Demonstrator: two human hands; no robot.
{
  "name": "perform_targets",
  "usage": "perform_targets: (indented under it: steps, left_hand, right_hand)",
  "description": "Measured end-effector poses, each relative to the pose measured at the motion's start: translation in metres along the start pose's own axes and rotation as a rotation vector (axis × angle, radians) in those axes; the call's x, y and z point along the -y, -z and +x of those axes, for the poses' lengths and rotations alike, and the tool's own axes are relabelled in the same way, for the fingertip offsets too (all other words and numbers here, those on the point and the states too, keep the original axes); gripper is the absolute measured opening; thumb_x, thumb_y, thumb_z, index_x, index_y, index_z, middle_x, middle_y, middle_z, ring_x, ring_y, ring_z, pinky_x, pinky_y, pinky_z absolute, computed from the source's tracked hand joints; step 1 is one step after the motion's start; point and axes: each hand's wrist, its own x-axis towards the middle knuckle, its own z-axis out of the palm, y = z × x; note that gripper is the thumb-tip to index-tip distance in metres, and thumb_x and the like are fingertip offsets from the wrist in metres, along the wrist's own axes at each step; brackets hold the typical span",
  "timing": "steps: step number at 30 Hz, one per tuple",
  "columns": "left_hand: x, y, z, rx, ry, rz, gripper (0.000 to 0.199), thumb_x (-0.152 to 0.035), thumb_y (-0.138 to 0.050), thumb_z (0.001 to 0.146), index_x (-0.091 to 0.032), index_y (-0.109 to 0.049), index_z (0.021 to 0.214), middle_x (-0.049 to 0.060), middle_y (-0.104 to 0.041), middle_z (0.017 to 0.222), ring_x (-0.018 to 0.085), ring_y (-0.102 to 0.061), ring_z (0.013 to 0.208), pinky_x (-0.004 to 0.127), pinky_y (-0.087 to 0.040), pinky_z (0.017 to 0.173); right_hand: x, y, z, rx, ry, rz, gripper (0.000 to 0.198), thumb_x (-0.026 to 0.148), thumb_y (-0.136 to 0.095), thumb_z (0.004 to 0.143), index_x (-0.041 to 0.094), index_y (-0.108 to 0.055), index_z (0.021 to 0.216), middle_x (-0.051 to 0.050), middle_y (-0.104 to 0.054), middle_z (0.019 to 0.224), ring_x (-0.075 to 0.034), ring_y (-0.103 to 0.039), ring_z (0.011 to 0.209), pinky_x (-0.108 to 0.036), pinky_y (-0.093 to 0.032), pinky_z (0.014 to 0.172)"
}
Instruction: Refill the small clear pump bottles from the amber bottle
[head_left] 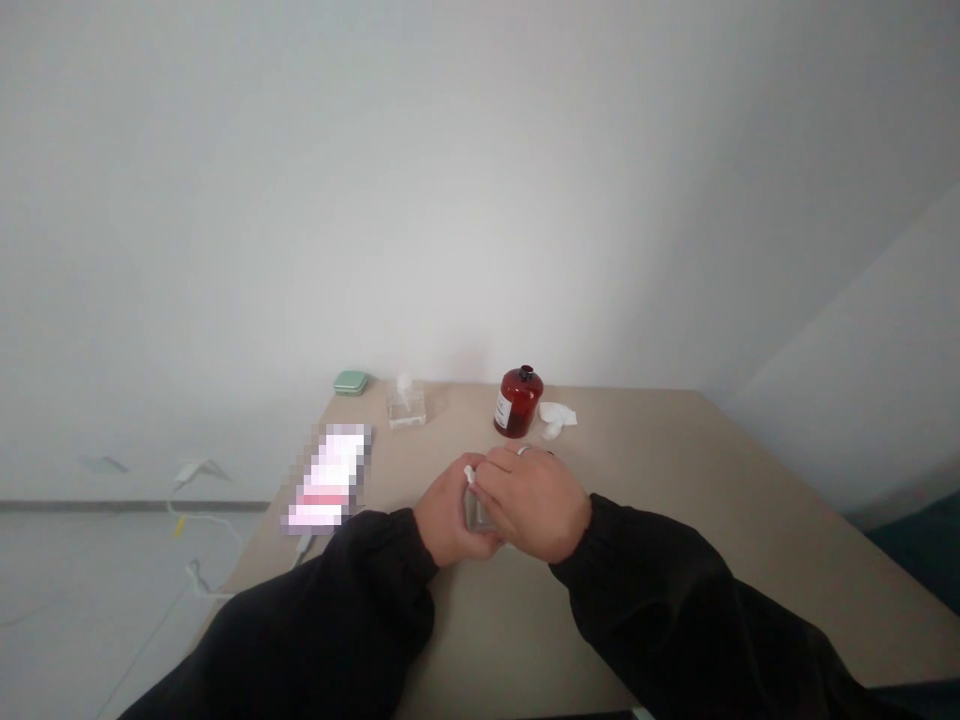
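Note:
Just in front of me, over the middle of the table, my left hand [448, 512] is wrapped round a small clear bottle [478, 515]. My right hand [531, 503], with a ring on one finger, is closed over the upper part of the same bottle. A small white tip [470, 474] pokes out between the two hands; its kind cannot be made out. The fingers hide the bottle's mouth and most of its sides. Beyond my right hand stands an amber-red bottle [523, 405] with a white label and an uncapped dark neck. Crumpled white tissue [557, 416] lies to its right.
At the back left stand a square clear glass bottle [406, 405] with a white top and a small green case [350, 382]. A phone [331, 480] with a blurred bright screen lies at the table's left edge, a white cable [302, 548] at its near end. A wall [480, 200] rises behind the table [645, 440].

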Motion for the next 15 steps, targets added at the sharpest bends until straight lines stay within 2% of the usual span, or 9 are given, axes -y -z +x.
perform_targets:
  steps: [3, 8, 11, 15]
  left_hand:
    - [0.002, -0.002, 0.000, -0.007, 0.009, -0.019, 0.064, -0.018, -0.076, 0.052, -0.016, -0.048, 0.110, 0.008, -0.062, 0.107, 0.030, -0.061, 0.100, 0.046, -0.048, 0.092]
    - [0.002, -0.003, -0.001, 0.004, 0.024, 0.004, 0.065, -0.017, -0.078, 0.051, -0.017, -0.047, 0.109, 0.008, -0.062, 0.106, 0.029, -0.062, 0.097, 0.045, -0.049, 0.089]
    - [-0.002, -0.003, -0.001, 0.021, 0.042, -0.007, 0.066, -0.018, -0.078, 0.053, -0.017, -0.046, 0.111, 0.007, -0.062, 0.105, 0.027, -0.062, 0.094, 0.043, -0.050, 0.086]
    - [-0.005, -0.002, -0.002, 0.035, 0.068, -0.030, 0.063, -0.019, -0.077, 0.055, -0.017, -0.047, 0.111, 0.005, -0.062, 0.098, 0.024, -0.061, 0.087, 0.040, -0.050, 0.083]
  right_hand:
    - [-0.005, -0.006, -0.004, -0.074, 0.116, -0.007, 0.010, 0.020, -0.057, 0.086, 0.017, -0.065, 0.089, -0.008, -0.066, 0.086, -0.022, -0.056, 0.080, -0.036, -0.039, 0.072]
    - [-0.015, -0.016, -0.013, -0.237, 0.259, 0.030, 0.027, 0.021, -0.060, 0.084, 0.021, -0.061, 0.111, -0.006, -0.069, 0.095, -0.022, -0.056, 0.091, -0.039, -0.041, 0.082]
    - [-0.018, -0.016, -0.018, -0.319, 0.336, 0.053, 0.017, 0.020, -0.057, 0.089, 0.022, -0.063, 0.104, -0.003, -0.069, 0.090, -0.020, -0.057, 0.094, -0.038, -0.043, 0.088]
    - [-0.021, -0.011, -0.025, -0.437, 0.419, 0.048, 0.017, 0.016, -0.051, 0.092, 0.022, -0.065, 0.099, 0.000, -0.071, 0.092, -0.018, -0.059, 0.102, -0.036, -0.040, 0.104]
